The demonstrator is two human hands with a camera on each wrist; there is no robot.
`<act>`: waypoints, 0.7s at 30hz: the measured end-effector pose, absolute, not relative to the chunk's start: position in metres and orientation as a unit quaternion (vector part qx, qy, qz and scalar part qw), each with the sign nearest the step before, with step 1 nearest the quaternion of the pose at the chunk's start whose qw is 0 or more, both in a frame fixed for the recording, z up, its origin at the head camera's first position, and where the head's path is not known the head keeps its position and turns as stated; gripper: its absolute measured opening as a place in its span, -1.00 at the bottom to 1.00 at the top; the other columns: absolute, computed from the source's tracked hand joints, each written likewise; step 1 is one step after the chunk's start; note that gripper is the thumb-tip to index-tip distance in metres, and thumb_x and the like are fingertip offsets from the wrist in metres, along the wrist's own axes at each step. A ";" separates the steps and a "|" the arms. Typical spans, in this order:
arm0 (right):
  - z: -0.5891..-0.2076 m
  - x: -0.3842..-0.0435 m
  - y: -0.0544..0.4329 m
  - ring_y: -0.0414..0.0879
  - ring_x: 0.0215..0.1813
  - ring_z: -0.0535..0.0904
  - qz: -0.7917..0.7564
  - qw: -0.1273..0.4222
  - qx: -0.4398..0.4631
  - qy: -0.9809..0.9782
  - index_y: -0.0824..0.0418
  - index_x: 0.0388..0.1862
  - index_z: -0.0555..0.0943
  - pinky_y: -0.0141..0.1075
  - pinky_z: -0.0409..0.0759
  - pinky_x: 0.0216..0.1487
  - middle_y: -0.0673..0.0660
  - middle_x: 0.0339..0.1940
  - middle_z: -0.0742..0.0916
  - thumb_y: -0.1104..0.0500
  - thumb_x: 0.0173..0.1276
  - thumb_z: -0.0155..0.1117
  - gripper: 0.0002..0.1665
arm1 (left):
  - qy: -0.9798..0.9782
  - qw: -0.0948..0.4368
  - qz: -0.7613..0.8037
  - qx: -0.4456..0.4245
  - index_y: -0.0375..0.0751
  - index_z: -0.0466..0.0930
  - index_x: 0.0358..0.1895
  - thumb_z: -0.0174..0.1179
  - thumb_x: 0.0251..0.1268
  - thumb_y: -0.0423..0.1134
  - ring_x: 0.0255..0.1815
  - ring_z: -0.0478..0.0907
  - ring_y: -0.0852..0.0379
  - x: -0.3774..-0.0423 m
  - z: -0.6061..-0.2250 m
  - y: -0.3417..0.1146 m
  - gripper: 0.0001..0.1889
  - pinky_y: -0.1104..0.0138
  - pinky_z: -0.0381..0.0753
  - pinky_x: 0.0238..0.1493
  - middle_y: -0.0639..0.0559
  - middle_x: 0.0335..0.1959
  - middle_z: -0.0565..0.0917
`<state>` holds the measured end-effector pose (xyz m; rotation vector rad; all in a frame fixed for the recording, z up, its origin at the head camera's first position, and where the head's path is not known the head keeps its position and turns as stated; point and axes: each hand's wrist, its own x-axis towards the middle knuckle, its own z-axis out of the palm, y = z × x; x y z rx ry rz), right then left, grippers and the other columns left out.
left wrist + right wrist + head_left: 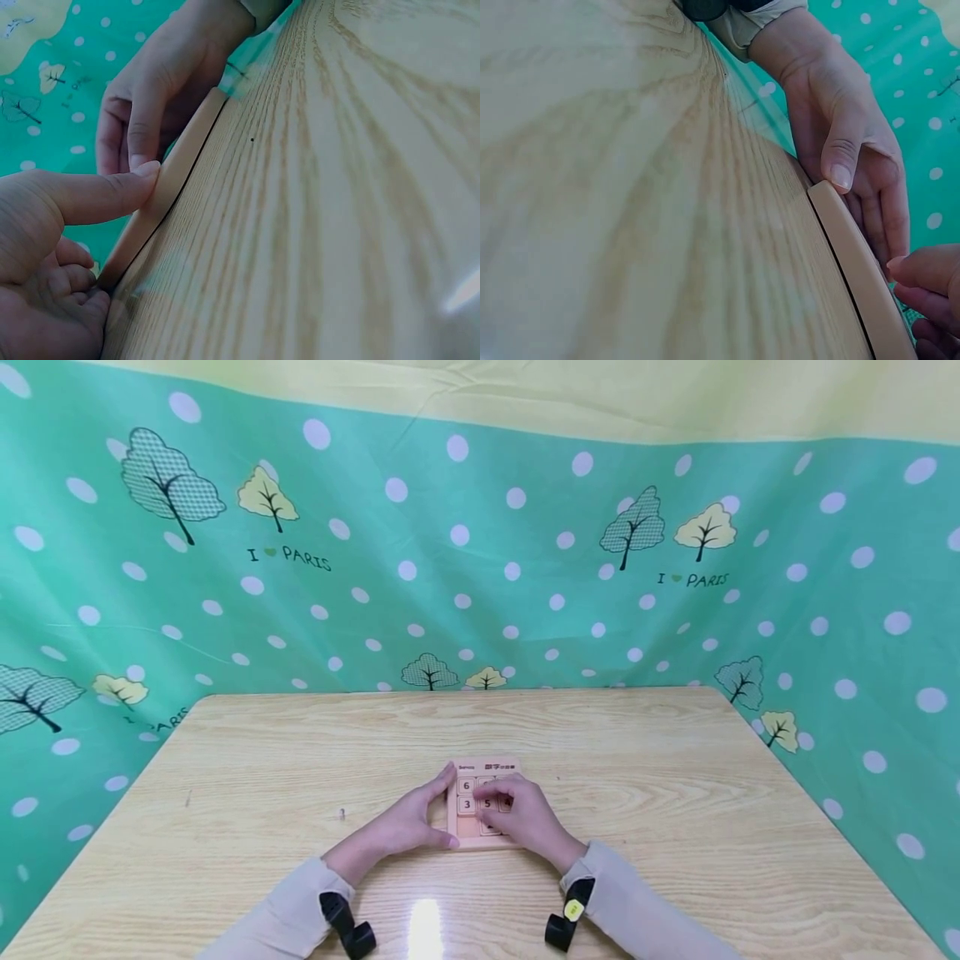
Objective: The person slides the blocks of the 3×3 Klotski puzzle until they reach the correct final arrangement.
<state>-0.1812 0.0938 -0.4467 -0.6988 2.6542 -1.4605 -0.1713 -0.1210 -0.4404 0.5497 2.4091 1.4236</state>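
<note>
Board [477, 761] flat on the desk [262, 777], lower middle of the frame! Left hand [408, 822] grips its left edge; if that hold slackens, a push could skid the whole thing. Right hand [528, 814] arches over the tiles, finger and thumb apart; whether they pinch one, can't tell. Tile 3 [467, 805] sits above the gap [468, 829]: a skewed push might jam it, or a stray fingertip nudge its neighbour!

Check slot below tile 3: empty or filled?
Empty: the slot below tile 3 shows bare pink floor, no numbered tile.
</note>
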 end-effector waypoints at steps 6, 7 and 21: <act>-0.448 -0.183 0.092 -0.14 -0.17 0.49 -0.466 0.002 -0.231 0.854 0.16 -0.10 0.70 -0.41 0.50 -0.19 0.00 -0.21 0.65 0.25 0.14 0.38 -0.70 | 0.836 0.145 0.493 0.191 -0.30 -0.08 0.47 0.46 -0.15 -0.29 0.52 -0.21 -0.11 -0.171 -0.440 -0.121 0.09 0.03 -0.21 0.47 -0.12 0.52 -0.12; -0.448 -0.183 0.092 -0.14 -0.17 0.49 -0.466 0.000 -0.231 0.854 0.16 -0.10 0.70 -0.41 0.50 -0.19 0.00 -0.21 0.65 0.25 0.14 0.39 -0.70 | 0.837 0.145 0.493 0.191 -0.30 -0.08 0.47 0.46 -0.15 -0.29 0.52 -0.21 -0.10 -0.171 -0.440 -0.121 0.09 0.04 -0.20 0.47 -0.12 0.52 -0.12; -0.449 -0.182 0.092 -0.17 -0.21 0.47 -0.466 -0.001 -0.237 0.852 0.13 -0.17 0.72 -0.42 0.48 -0.22 -0.03 -0.26 0.65 0.24 0.13 0.40 -0.76 | 0.833 0.144 0.498 0.192 -0.32 -0.08 0.47 0.46 -0.15 -0.30 0.52 -0.20 -0.10 -0.171 -0.441 -0.121 0.09 0.04 -0.22 0.47 -0.13 0.52 -0.11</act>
